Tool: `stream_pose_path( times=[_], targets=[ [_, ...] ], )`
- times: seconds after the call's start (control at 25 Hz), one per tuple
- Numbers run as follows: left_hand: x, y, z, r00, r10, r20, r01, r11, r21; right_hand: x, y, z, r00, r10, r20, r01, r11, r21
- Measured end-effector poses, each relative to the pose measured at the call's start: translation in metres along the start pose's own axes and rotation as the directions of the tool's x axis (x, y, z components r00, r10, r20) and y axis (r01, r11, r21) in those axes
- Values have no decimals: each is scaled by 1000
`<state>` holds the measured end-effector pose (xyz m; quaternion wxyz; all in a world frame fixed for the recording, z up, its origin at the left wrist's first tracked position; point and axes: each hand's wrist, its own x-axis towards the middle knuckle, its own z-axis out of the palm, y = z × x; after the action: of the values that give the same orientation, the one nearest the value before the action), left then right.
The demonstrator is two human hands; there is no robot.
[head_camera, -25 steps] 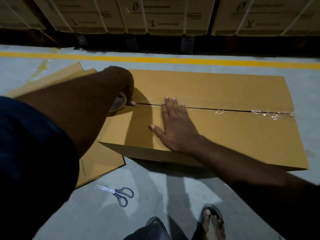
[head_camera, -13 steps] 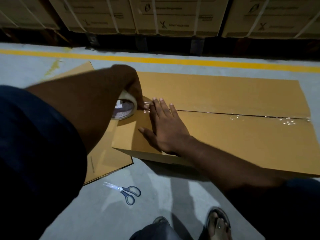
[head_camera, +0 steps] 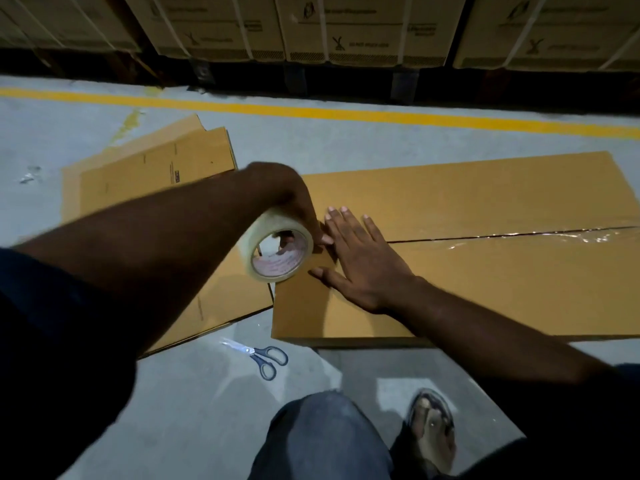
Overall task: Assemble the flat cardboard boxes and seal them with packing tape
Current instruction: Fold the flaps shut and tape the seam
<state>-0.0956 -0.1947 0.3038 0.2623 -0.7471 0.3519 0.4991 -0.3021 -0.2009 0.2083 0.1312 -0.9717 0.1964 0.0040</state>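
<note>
Seam of box (head_camera: 485,289) partly taped.
At its 9 o'clock end, tape roll (head_camera: 260,237) is gripped in left hand (head_camera: 287,194), fingers curled; right hand (head_camera: 363,268) laid flat, fingers straight.

A brown cardboard box (head_camera: 485,292) lies closed on the floor, stretching left to right, its centre seam glinting with clear tape (head_camera: 571,235) toward the right, a roll of clear packing tape (head_camera: 250,247) raised on edge at its left end, flattened boxes (head_camera: 156,174) stacked further left.

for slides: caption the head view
Left hand holds packing tape roll at cardboard box seam; right hand presses flap
</note>
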Motion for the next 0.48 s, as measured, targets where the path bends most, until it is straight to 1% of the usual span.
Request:
stream_pose_path(
  times=[0.04, 0.08, 0.12, 0.16, 0.2, 0.28, 0.4, 0.48],
  targets=[
    [-5, -2, 1, 996, 46, -73, -49, 998, -39, 2, -1, 1, 1000, -4, -2, 4, 1000, 12],
    [-12, -5, 5, 985, 65, -161, -70, 997, -26, 3, -2, 1, 1000, -10, -1, 10, 1000, 25],
    [-16, -11, 11, 962, 102, -253, -97, 995, 32, 4, -2, 0, 1000, -14, -1, 14, 999, 31],
    [-21, -21, 17, 939, 138, -314, -118, 990, 82, 3, 0, 1, 1000, -13, 1, 13, 1000, 26],
    [-24, -30, 20, 926, 180, -331, -143, 981, 131, 1, 2, 1, 1000, -10, 5, 10, 1000, 15],
    [-27, -50, 24, 913, 249, -322, -204, 965, 168, -2, 6, 3, 1000, -2, 19, 2, 1000, -7],
    [-34, -72, 18, 887, 280, -367, -217, 955, 205, 2, 4, 3, 1000, -4, 13, 4, 1000, -11],
    [-26, -79, 15, 893, 247, -376, -182, 963, 201, 6, 2, 2, 1000, -13, 16, 13, 1000, -15]
  ],
)
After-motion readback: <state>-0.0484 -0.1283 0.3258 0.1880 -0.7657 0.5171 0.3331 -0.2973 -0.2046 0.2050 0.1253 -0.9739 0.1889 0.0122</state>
